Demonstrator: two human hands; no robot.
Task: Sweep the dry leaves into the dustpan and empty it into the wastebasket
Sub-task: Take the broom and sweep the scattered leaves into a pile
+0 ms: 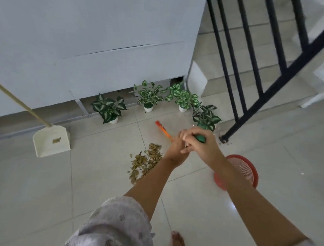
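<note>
Cream dustpan (51, 141) stands on floor tiles, left. Dry leaves (145, 162) lie piled centre. Left hand (176, 151) and right hand (201, 145), fingers clenched, grasp broom handle (163, 131). Red wastebasket (242, 168) right. No legible writing.

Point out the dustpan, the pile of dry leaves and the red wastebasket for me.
dustpan (51, 141): head view, on its cream pan face.
pile of dry leaves (146, 160): head view, middle of the heap.
red wastebasket (242, 166): head view, on its mesh inside.
</note>
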